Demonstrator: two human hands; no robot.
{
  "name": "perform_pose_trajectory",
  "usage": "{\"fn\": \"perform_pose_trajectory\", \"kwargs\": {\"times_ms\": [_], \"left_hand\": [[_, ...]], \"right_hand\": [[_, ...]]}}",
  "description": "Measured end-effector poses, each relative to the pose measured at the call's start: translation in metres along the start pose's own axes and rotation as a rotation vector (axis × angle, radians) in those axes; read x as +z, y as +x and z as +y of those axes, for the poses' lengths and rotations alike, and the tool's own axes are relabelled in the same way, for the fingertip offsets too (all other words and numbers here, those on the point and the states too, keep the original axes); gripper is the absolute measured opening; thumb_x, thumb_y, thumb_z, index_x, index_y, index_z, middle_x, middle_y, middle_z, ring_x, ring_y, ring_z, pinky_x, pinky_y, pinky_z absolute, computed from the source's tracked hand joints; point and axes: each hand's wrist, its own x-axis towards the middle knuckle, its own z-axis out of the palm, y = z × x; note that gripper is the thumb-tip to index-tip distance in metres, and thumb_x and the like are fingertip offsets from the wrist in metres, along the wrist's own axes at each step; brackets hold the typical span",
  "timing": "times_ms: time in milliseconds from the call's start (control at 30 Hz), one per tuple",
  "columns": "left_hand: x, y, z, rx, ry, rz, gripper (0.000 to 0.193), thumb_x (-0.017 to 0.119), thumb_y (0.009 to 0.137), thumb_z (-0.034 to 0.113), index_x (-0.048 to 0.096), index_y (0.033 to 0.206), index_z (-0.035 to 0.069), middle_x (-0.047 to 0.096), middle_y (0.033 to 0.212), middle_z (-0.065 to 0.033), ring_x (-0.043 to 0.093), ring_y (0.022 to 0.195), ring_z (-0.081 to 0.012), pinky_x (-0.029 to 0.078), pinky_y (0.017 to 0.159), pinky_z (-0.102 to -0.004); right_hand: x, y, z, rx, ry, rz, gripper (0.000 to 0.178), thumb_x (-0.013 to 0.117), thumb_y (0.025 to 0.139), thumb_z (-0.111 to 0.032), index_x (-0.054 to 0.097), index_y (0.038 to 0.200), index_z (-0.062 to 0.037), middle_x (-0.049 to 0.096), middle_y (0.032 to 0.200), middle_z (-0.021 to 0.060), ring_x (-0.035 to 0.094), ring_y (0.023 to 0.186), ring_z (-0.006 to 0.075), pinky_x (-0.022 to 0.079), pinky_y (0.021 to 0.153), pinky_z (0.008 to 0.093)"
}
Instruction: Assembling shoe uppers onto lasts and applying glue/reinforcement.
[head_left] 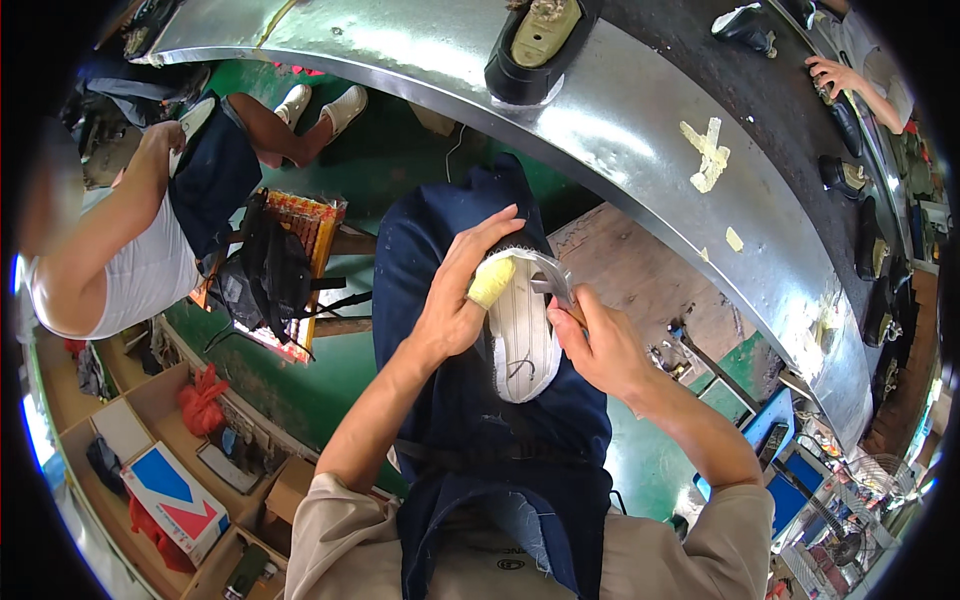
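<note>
On my lap, over a dark blue apron (430, 255), lies a shoe (520, 350) with its pale, stitched underside facing up and a frayed edge around the toe. My left hand (462, 285) grips its far left side, the fingers stretched along the toe edge and the thumb, wrapped in yellow tape (491, 283), pressed on the underside. Closed in my right hand (605, 345) are metal pincers (553, 278), their curved grey head at the right toe edge of the shoe. Most of their handle is hidden by my fingers.
A curved metal bench (640, 140) arcs ahead and right, carrying a black shoe on a last (540, 45). More dark shoes (870, 240) line a belt behind it. Left, a co-worker (130, 220) sits beside a black bag (265, 275). Wooden compartments (150, 375) stand lower left.
</note>
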Motion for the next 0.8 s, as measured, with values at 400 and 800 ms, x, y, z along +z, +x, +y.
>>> {"fn": "perform_pose_trajectory", "kwargs": {"times_ms": [400, 800], "left_hand": [[0.045, 0.011, 0.014, -0.235, -0.399, 0.229, 0.040, 0.049, 0.092, -0.010, 0.060, 0.126, 0.007, 0.051, 0.148, -0.0124, 0.047, 0.137, -0.0218, 0.032, 0.115, -0.0326], [0.047, 0.008, 0.015, 0.016, -0.160, 0.097, 0.048, 0.045, 0.086, 0.014, 0.053, 0.132, 0.001, 0.052, 0.141, -0.0209, 0.045, 0.135, -0.0368, 0.031, 0.117, -0.0434]], "right_hand": [[0.016, -0.017, -0.008, 0.045, -0.218, 0.147, 0.026, 0.058, 0.105, -0.023, 0.049, 0.107, 0.0013, 0.066, 0.073, 0.0238, 0.067, 0.066, 0.0422, 0.053, 0.058, 0.0500], [-0.009, -0.012, -0.034, -0.078, -0.143, 0.365, 0.016, 0.060, 0.104, -0.018, 0.055, 0.106, -0.0029, 0.070, 0.079, 0.0151, 0.069, 0.063, 0.0351, 0.053, 0.056, 0.0422]]}}
